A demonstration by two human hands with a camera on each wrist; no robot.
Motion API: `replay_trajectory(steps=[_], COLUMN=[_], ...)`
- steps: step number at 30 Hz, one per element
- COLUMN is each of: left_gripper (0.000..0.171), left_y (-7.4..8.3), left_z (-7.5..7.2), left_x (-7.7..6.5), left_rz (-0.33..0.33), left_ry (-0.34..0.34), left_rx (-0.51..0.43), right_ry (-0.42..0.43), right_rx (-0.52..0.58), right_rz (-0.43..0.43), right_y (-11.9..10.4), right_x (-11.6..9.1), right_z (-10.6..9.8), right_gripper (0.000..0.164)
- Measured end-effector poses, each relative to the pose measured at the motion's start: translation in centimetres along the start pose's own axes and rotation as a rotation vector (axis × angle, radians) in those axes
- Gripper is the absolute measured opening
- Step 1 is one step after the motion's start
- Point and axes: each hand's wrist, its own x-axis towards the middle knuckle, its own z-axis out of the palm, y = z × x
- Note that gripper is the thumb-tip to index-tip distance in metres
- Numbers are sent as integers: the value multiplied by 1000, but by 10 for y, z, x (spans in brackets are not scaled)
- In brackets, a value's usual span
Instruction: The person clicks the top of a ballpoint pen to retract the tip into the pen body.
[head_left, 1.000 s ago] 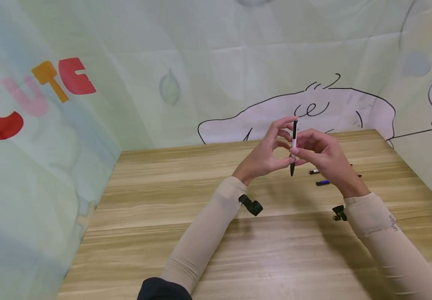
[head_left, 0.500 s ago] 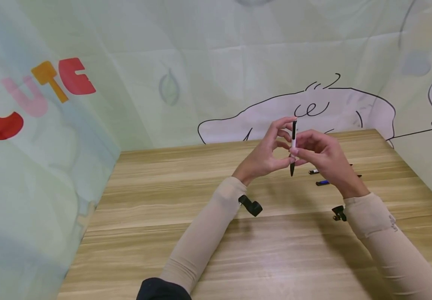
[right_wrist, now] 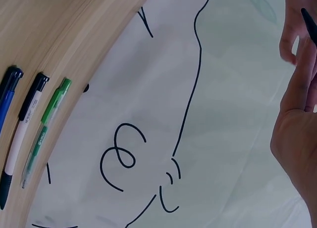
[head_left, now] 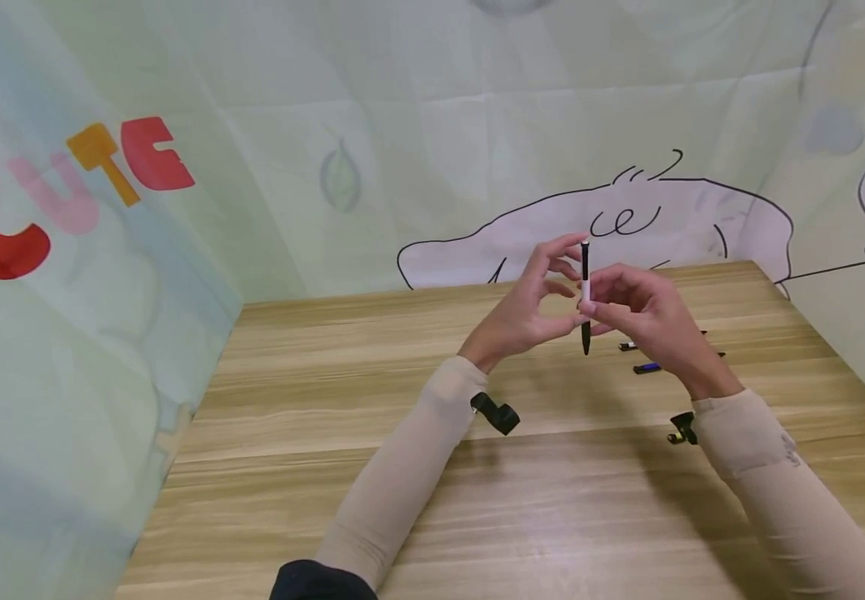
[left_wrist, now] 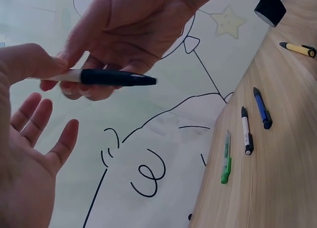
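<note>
A white-and-black ballpoint pen [head_left: 586, 287] stands upright above the table, black tip down. My right hand [head_left: 646, 308] pinches its barrel between thumb and fingers. From the other side my left hand [head_left: 526, 300] holds the pen too, thumb against the lower barrel and index fingertip at the top end; its other fingers stay apart from the barrel. In the left wrist view the pen's black front part [left_wrist: 119, 77] points right, and its top end is out of frame. The right wrist view catches only the pen's dark tip [right_wrist: 309, 25] at its right edge.
On the wooden table [head_left: 312, 417] lie a blue pen [left_wrist: 262, 108], another white-and-black pen [left_wrist: 246, 130], a green pen [left_wrist: 226, 159] and a yellow pen [left_wrist: 298, 49]. A printed cloth wall [head_left: 402, 150] rises behind the table.
The left hand has shifted slightly left, its index fingertip now at the side of the pen's top. The pen has turned a little and stands straighter; the right hand has barely moved.
</note>
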Motion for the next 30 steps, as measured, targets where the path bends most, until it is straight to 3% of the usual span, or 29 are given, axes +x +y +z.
replay_trajectory(steps=[18, 25, 30], left_gripper=[70, 75, 75], left_y=[6, -16, -17], left_z=[-44, -61, -72], left_x=[-47, -68, -82], left_rz=[-52, -67, -66], left_ry=[85, 106, 117], left_rx=[50, 69, 99], right_ry=[-53, -77, -85], right_rx=[-93, -128, -165], right_rz=[95, 111, 141], right_y=[5, 6, 7], right_x=[-12, -16, -19], right_z=[-16, -23, -28], right_gripper=[20, 19, 19])
